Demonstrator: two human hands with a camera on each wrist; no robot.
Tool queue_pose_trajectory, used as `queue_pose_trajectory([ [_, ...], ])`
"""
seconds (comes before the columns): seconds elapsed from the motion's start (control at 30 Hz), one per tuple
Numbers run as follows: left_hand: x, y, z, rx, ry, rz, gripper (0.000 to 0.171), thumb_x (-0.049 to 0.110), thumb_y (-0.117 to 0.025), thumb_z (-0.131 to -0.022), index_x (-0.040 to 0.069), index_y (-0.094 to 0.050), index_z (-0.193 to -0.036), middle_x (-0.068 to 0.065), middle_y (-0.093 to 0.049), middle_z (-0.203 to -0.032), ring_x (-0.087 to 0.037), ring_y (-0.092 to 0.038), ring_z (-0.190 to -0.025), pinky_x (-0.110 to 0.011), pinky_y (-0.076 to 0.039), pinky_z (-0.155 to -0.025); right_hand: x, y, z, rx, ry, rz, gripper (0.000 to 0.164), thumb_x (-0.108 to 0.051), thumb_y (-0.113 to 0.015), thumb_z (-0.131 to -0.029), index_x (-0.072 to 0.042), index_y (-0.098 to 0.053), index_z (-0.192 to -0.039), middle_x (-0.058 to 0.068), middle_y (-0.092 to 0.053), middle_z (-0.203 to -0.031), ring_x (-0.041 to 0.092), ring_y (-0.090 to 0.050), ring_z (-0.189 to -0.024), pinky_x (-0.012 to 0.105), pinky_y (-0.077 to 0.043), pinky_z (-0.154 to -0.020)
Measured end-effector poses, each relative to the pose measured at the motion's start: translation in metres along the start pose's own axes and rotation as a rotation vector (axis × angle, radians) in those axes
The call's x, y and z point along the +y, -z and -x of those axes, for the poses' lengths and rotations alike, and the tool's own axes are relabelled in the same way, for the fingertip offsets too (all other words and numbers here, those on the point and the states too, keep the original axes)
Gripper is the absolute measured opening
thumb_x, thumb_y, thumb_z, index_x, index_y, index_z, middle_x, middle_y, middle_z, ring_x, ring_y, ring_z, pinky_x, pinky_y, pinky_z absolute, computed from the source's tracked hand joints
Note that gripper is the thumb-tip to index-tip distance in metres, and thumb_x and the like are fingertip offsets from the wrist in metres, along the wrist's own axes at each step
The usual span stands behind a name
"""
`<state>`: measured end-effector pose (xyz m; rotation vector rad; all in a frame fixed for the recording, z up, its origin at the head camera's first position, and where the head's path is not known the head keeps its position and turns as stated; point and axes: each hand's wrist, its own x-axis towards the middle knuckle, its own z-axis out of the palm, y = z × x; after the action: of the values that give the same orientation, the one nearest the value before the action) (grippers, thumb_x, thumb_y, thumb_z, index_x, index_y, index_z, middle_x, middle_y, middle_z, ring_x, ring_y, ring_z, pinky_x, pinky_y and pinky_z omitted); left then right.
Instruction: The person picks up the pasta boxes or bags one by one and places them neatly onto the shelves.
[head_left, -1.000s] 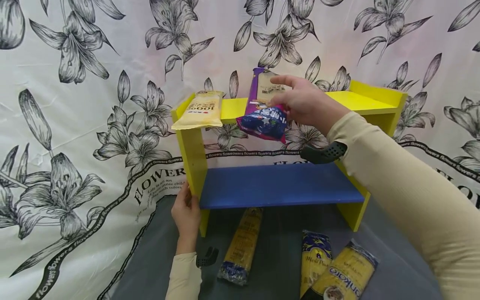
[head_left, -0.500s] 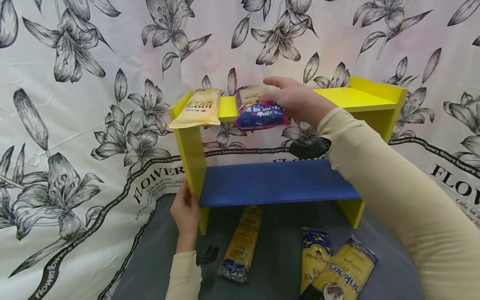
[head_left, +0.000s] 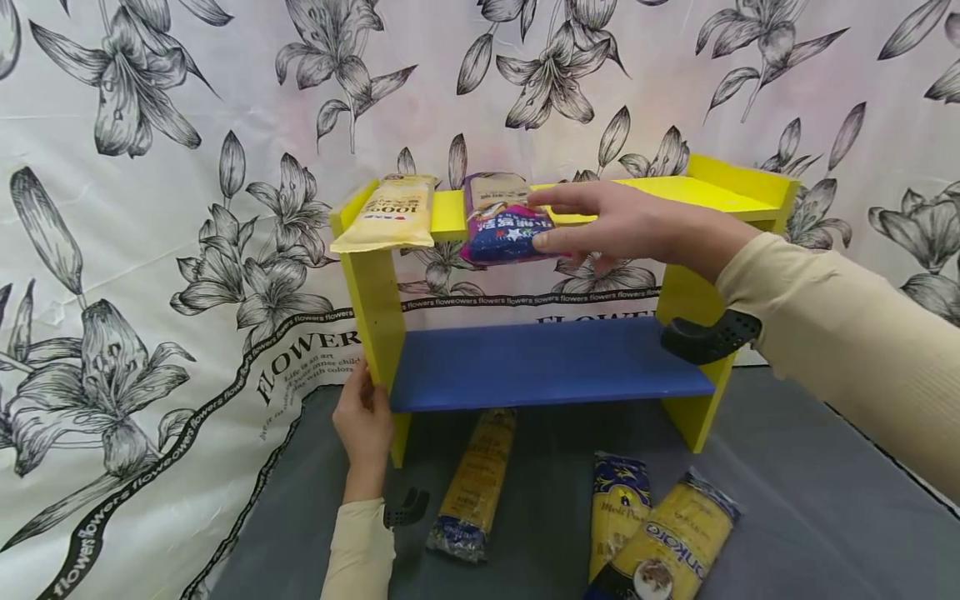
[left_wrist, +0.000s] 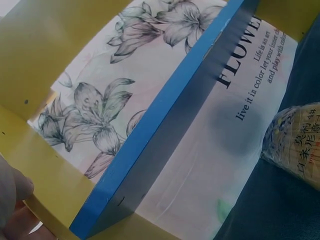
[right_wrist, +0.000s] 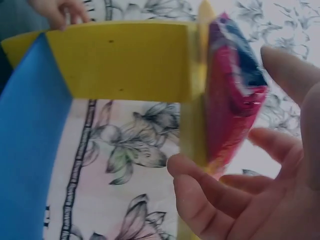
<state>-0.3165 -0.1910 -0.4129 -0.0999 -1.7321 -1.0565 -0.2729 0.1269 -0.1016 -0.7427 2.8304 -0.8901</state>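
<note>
A purple and blue plastic food bag (head_left: 501,221) lies on the yellow top board of a small yellow and blue shelf (head_left: 555,362). Its front end sticks out past the board's edge. Just right of the bag is my right hand (head_left: 622,218), fingers extended and spread. In the right wrist view a gap shows between thumb and bag (right_wrist: 232,95); whether a fingertip still touches it, I cannot tell. My left hand (head_left: 363,421) grips the shelf's left side panel, with the thumb (left_wrist: 20,185) on the panel in the left wrist view.
A pale yellow pack (head_left: 393,212) lies at the top board's left end. Below the shelf, a spaghetti pack (head_left: 476,487) lies on the grey cloth. Two more pasta packs (head_left: 618,508) overlap at the front right. A flower-printed cloth (head_left: 225,67) hangs behind.
The purple bag was lowered from a tilted, raised position to lie flat on the top board. My right hand has let go and moved right. The left hand keeps its grip.
</note>
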Motion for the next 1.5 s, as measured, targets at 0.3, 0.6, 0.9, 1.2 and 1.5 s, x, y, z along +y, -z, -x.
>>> queue_pose_trajectory([
  [0.3,-0.001,0.005,0.0,-0.008,0.043,-0.011,0.044,-0.009,-0.064,-0.092,-0.002,-0.063,-0.135,-0.029,-0.072,-0.117,-0.044,-0.073,-0.1,-0.054,-0.061,-0.077,0.005,-0.024,-0.016,0.009,0.031,-0.095,0.066,-0.043,-0.058,-0.101,-0.034,-0.031,-0.161,0.014,-0.046,-0.151,0.024,-0.064,-0.095,0.029,-0.057,-0.067],
  [0.6,0.005,0.002,0.002,-0.035,0.099,-0.003,0.046,-0.008,-0.064,-0.092,0.001,-0.063,-0.137,-0.026,-0.073,-0.117,-0.041,-0.074,-0.099,-0.053,-0.062,-0.077,0.008,-0.028,-0.034,0.043,-0.015,-0.09,0.069,-0.043,-0.054,-0.102,-0.032,-0.024,-0.164,0.016,-0.043,-0.155,0.028,-0.065,-0.102,0.03,-0.06,-0.068],
  [0.9,0.002,0.001,0.001,-0.039,0.076,0.014,0.047,-0.008,-0.064,-0.092,0.003,-0.063,-0.137,-0.026,-0.072,-0.12,-0.042,-0.074,-0.101,-0.053,-0.062,-0.078,0.007,-0.03,-0.049,0.051,-0.052,-0.087,0.072,-0.047,-0.053,-0.102,-0.036,-0.018,-0.164,0.017,-0.042,-0.155,0.034,-0.064,-0.112,0.034,-0.063,-0.077],
  [1.2,0.001,-0.001,0.002,-0.033,0.078,-0.002,0.047,-0.009,-0.065,-0.09,-0.001,-0.063,-0.136,-0.027,-0.073,-0.116,-0.041,-0.075,-0.098,-0.053,-0.062,-0.076,0.012,-0.033,-0.037,0.071,-0.039,0.024,0.073,-0.049,-0.053,-0.102,-0.038,-0.016,-0.164,0.017,-0.044,-0.153,0.033,-0.064,-0.111,0.033,-0.06,-0.075],
  [1.5,0.003,-0.001,-0.001,-0.022,0.093,0.014,0.044,-0.01,-0.065,-0.09,-0.003,-0.065,-0.133,-0.028,-0.073,-0.115,-0.042,-0.074,-0.099,-0.054,-0.062,-0.077,0.03,-0.022,0.017,0.169,-0.024,0.161,0.075,-0.051,-0.059,-0.099,-0.029,-0.027,-0.163,0.014,-0.042,-0.161,0.03,-0.071,-0.1,0.037,-0.057,-0.076],
])
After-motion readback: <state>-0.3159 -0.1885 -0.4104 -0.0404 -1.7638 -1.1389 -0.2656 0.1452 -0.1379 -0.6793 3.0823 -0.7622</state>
